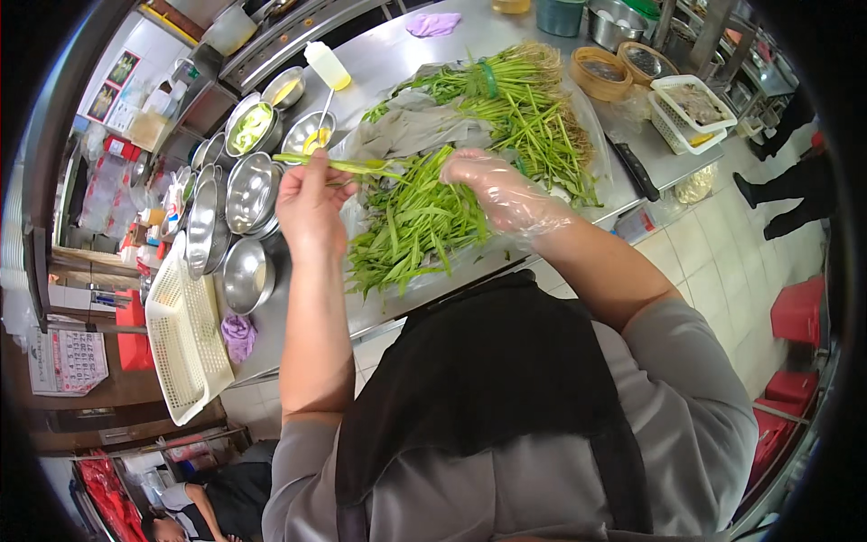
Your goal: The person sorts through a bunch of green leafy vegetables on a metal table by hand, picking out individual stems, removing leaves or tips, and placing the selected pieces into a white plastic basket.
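Note:
My bare left hand (315, 206) pinches a few green stems (366, 166) between thumb and fingers, level above the steel table (379, 40). My right hand (501, 186), in a clear plastic glove, bends down at the edge of a heap of leafy greens (427, 217) that look like water spinach. Its fingertips are partly hidden by leaves, so I cannot tell whether they grip any. Beyond lie rooted bunches of the same greens (521, 95), one tied with a green band (488, 78). Grey plastic sheeting (420, 129) lies between heap and bunches.
Steel bowls (250, 193) crowd the left, near a squeeze bottle (328, 66) and a white perforated basket (186, 339). A black-handled knife (635, 166) lies at the table's right edge. Bamboo steamers (599, 74) stand behind it. Other people's legs (789, 193) show at right; another person (210, 505) is lower left.

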Motion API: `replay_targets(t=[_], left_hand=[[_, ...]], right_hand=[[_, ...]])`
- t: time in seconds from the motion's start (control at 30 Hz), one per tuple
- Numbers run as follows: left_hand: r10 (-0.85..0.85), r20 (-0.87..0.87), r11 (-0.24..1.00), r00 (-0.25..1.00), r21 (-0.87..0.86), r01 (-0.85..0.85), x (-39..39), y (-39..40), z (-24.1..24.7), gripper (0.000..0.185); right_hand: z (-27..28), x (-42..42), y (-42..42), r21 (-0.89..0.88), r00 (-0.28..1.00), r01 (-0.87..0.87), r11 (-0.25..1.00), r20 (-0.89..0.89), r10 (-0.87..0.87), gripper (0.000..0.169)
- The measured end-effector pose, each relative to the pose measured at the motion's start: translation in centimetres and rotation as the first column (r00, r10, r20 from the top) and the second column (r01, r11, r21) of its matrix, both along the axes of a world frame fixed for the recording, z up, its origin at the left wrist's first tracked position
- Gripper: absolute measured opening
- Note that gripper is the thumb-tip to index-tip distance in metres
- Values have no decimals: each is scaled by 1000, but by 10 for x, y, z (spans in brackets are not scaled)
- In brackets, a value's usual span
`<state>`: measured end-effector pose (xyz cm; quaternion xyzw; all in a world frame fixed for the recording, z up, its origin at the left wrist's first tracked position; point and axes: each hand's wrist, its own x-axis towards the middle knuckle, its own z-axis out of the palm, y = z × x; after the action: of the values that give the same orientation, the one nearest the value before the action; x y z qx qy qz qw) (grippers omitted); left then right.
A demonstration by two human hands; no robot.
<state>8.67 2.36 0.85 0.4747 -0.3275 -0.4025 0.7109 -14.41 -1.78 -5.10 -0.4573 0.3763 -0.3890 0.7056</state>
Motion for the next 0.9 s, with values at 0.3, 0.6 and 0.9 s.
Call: replay_targets(t=[0.3,0.6,0.9], left_hand=[[-28,-43,996,999,79,31,18,-15,18,19],[-463,754,886,466,395,242,-66,-81,49,36],[-552,822,832,142,531,162,-42,-50,-41,29]], right_hand=[[-20,-76,20,-501,963,-113,858,158,219,37],[-40,-102,37,207,972,-106,973,230,57,27],[-64,-137,42,-190,891,-101,977,418,174,58]])
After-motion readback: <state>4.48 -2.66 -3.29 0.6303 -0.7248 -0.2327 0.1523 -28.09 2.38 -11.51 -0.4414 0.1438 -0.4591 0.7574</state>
